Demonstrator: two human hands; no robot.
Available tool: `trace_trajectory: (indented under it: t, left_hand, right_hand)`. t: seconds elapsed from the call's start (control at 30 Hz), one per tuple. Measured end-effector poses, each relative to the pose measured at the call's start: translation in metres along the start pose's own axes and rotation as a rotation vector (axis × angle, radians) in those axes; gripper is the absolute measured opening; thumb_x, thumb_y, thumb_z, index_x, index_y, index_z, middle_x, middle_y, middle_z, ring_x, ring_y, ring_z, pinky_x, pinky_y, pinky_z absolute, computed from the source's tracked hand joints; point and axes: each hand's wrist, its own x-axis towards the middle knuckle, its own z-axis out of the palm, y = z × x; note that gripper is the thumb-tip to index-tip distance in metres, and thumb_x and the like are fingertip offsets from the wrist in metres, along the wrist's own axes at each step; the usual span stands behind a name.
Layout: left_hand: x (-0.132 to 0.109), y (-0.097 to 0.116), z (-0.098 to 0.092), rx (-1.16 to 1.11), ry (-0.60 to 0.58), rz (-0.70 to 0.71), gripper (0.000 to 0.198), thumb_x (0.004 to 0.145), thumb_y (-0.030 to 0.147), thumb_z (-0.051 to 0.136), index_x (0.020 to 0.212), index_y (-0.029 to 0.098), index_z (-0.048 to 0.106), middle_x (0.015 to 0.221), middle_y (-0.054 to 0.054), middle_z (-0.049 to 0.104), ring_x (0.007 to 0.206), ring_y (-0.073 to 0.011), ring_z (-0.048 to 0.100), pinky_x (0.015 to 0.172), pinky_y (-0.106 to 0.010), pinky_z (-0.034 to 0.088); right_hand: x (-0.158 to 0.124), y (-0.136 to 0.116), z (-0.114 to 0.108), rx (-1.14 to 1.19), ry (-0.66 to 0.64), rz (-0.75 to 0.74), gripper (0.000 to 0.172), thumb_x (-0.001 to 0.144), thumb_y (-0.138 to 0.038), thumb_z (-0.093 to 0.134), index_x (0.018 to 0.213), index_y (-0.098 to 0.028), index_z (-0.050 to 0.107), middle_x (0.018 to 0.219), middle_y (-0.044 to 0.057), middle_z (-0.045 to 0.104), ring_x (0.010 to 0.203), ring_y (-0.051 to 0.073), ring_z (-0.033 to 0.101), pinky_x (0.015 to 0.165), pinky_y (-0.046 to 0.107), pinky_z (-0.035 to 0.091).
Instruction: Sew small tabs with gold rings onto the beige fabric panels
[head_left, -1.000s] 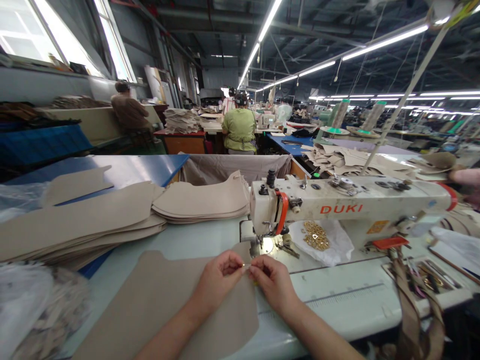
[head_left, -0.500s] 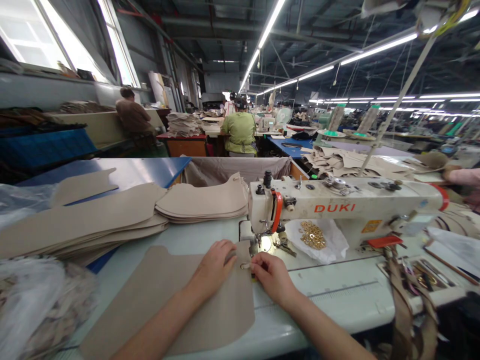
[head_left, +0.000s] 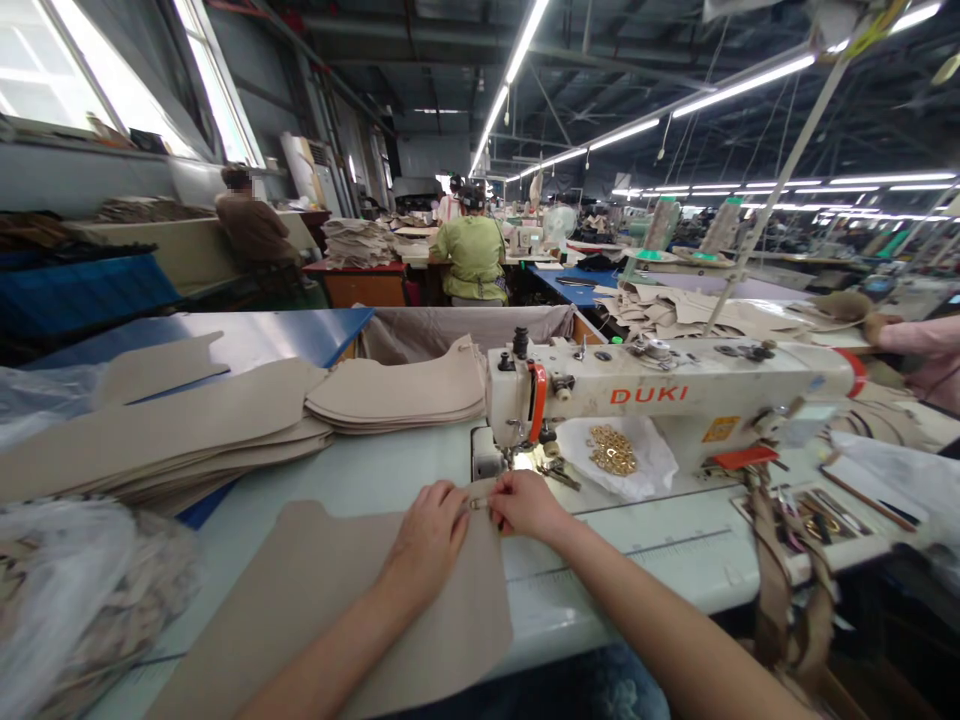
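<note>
Pale green worktop (head_left: 405, 470) carries everything, under long rows of strip lights. On it, between both hands, is a small gold-coloured metal ring (head_left: 478, 503), lying at the far right corner of a large flat beige panel (head_left: 270, 590). The ring's longer axis seems to run side to side, and its right end meets the right hand (head_left: 529, 505), the nearer one: thumb and forefinger are pinched on that end, though how much beige material they also catch is hidden. The left hand (head_left: 431, 535) lies palm down on the panel, fingertips just beside the ring's left end; whether it pinches anything I cannot tell. Just beyond the ring, toward the worktop's far edge, stands the needle end of a white sewing machine with orange lettering (head_left: 585, 385). Right of that end, a heap of gold-coloured rings (head_left: 613, 450) sits on crumpled white sheeting (head_left: 652, 470). Stacked beige cut pieces (head_left: 165, 410) fill the far left corner.
</note>
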Motion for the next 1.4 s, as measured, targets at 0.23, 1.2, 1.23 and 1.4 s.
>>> trace_trajectory:
  t: [0.23, 1.2, 1.23, 1.4]
  left_hand:
    - [0.007, 0.006, -0.002, -0.103, 0.020, 0.122, 0.013, 0.084, 0.013, 0.046, 0.086, 0.018, 0.058, 0.089, -0.007, 0.060, 0.087, -0.0212, 0.054, 0.079, -0.035, 0.047]
    - [0.019, 0.011, 0.009, -0.057, 0.072, 0.220, 0.015, 0.078, 0.007, 0.050, 0.069, 0.018, 0.055, 0.070, -0.002, 0.062, 0.070, -0.0175, 0.057, 0.066, -0.029, 0.049]
    - [0.019, 0.011, 0.008, -0.057, 0.076, 0.219, 0.015, 0.078, 0.007, 0.050, 0.069, 0.019, 0.055, 0.070, -0.002, 0.062, 0.070, -0.0174, 0.057, 0.066, -0.029, 0.049]
    - [0.020, 0.012, 0.008, -0.074, 0.073, 0.201, 0.015, 0.078, 0.008, 0.051, 0.069, 0.019, 0.055, 0.070, -0.003, 0.063, 0.070, -0.0176, 0.057, 0.067, -0.030, 0.049]
  right_hand:
    - [0.003, -0.007, -0.006, -0.102, -0.085, 0.042, 0.028, 0.064, -0.005, 0.052, 0.040, -0.019, 0.052, 0.036, -0.005, 0.050, 0.031, 0.009, 0.047, 0.038, 0.020, 0.037]
    - [-0.025, 0.024, -0.025, -0.952, 0.089, -0.668, 0.017, 0.090, -0.019, 0.049, 0.089, -0.020, 0.065, 0.079, 0.003, 0.060, 0.079, 0.016, 0.055, 0.065, 0.024, 0.038]
    - [-0.025, 0.025, -0.025, -0.990, 0.093, -0.691, 0.016, 0.090, -0.019, 0.048, 0.089, -0.020, 0.065, 0.079, 0.003, 0.059, 0.078, 0.016, 0.054, 0.064, 0.024, 0.037]
    - [-0.022, 0.027, -0.024, -1.096, 0.103, -0.797, 0.012, 0.090, -0.017, 0.049, 0.089, -0.019, 0.061, 0.080, 0.003, 0.058, 0.077, 0.018, 0.052, 0.062, 0.026, 0.036]
